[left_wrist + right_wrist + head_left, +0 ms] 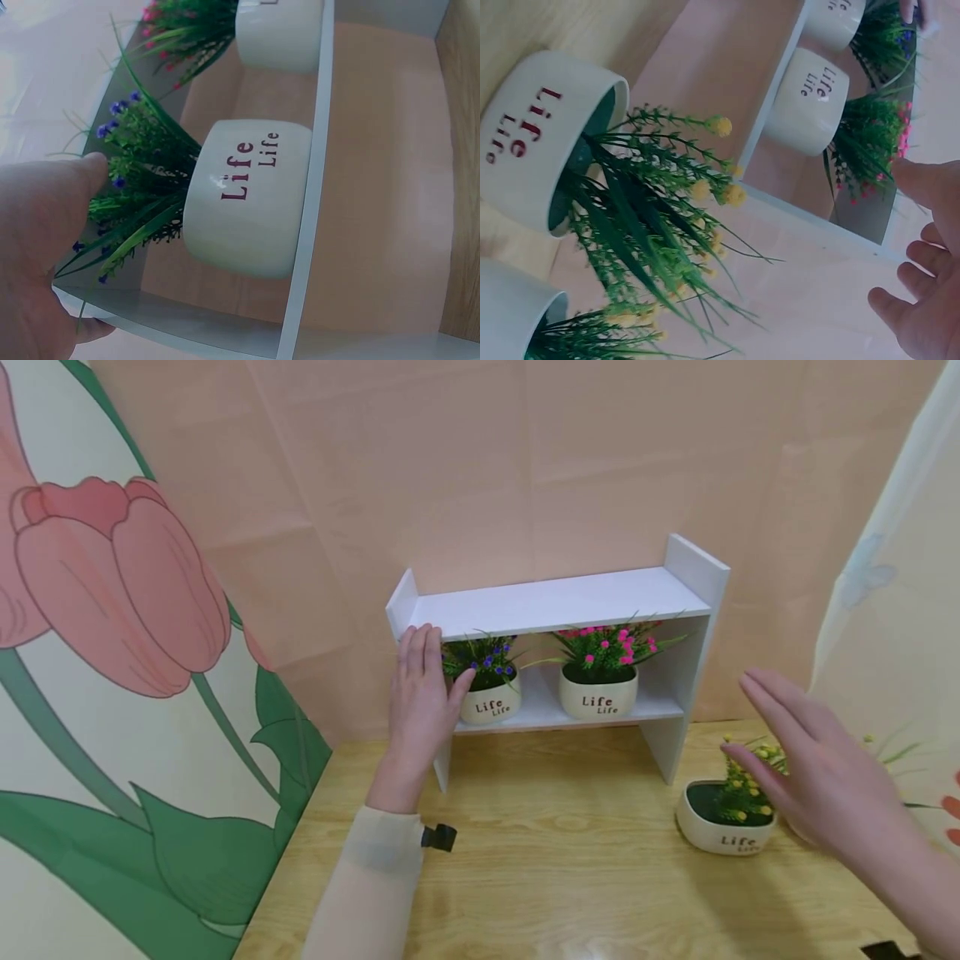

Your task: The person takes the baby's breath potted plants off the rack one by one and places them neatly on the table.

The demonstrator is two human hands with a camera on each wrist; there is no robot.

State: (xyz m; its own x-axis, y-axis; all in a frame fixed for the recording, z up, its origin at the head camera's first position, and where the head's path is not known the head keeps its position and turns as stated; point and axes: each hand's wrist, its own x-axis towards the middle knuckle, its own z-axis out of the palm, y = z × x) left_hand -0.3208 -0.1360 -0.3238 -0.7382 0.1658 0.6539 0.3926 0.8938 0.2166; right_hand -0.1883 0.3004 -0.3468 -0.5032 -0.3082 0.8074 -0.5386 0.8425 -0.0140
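Note:
My left hand (422,702) lies against the left end of a small white shelf (562,602), its fingers straight along the side panel and its thumb spread toward a cream pot of blue-purple flowers (491,703). In the left wrist view the thumb overlaps those leaves. Beside it on the lower board stands a matching pot of pink flowers (598,697). Held in the air at the right, my right hand (836,777) has extended fingers and nothing in it. It partly covers a pot of yellow flowers (723,837) standing on the table.
Another pale pot (510,307) with yellow flowers stands next to the first one, mostly hidden by my right hand in the head view. A pinkish cloth backdrop (450,468) hangs behind the shelf. Tulip-printed panel (120,577) borders the wooden table (540,852) on the left.

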